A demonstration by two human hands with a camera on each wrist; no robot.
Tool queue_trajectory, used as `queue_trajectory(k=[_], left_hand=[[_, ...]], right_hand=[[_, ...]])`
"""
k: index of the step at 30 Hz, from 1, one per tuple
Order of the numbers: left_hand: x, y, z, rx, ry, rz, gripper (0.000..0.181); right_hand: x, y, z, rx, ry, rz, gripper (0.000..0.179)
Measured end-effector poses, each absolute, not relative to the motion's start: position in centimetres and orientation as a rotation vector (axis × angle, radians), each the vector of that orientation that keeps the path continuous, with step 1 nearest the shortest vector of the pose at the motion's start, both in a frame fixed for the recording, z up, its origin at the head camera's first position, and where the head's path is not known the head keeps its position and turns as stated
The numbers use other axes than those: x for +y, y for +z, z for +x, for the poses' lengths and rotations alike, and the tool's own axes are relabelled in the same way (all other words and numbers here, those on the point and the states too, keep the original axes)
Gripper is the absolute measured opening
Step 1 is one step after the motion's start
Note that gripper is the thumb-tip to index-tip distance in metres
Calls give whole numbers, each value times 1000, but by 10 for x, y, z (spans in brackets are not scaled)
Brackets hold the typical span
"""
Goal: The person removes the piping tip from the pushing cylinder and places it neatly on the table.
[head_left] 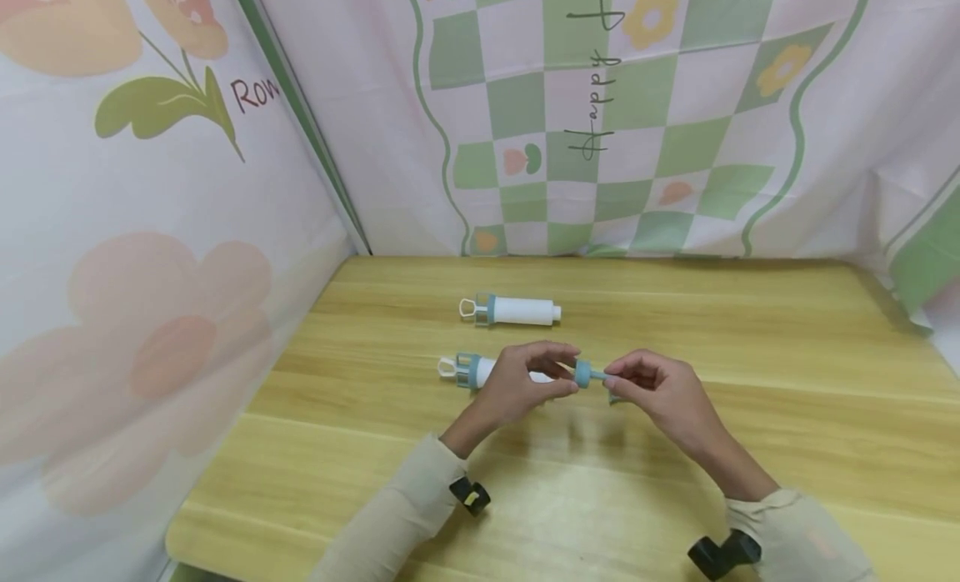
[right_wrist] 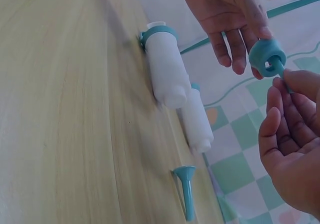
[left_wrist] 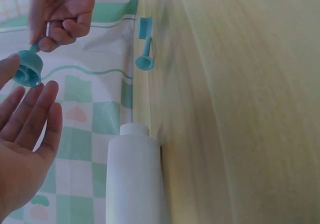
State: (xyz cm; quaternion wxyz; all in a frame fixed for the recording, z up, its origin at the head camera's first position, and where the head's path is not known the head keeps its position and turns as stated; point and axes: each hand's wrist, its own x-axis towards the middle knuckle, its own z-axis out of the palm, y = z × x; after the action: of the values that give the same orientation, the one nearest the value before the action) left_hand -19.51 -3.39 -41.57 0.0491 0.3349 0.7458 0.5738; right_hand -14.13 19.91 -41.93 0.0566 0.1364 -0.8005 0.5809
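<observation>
A teal cap [head_left: 582, 373] with a hollow underside [left_wrist: 29, 73] and a thin stem hangs between both hands above the table. My left hand [head_left: 525, 378] pinches the cap's rim between thumb and fingertips, its other fingers fairly straight. My right hand [head_left: 667, 394] pinches the thin stem [right_wrist: 280, 69] with thumb and forefinger. Below the hands a second teal piece, with a flared end and a thin stem [right_wrist: 187, 196], lies on the table. Behind my left hand lies a white bottle [right_wrist: 167, 69] with a teal collar, partly hidden in the head view.
Farther back on the wooden table [head_left: 337, 499] lies another white bottle [head_left: 522, 310] on its side, with a teal collar and a white loop at its left end. Patterned cloth [head_left: 517, 182] hangs along the back edge, and more cloth [head_left: 150, 315] covers the left side.
</observation>
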Motion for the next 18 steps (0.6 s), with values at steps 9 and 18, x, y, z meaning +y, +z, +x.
queue_trajectory(k=[9, 18], left_hand=[[-34, -420, -192, 2281, 1767, 990, 30], [-32, -422, -190, 2278, 1800, 983, 31]], right_hand=[[194, -418, -139, -2412, 1790, 408, 15], [189, -417, -137, -2377, 1816, 435, 13]])
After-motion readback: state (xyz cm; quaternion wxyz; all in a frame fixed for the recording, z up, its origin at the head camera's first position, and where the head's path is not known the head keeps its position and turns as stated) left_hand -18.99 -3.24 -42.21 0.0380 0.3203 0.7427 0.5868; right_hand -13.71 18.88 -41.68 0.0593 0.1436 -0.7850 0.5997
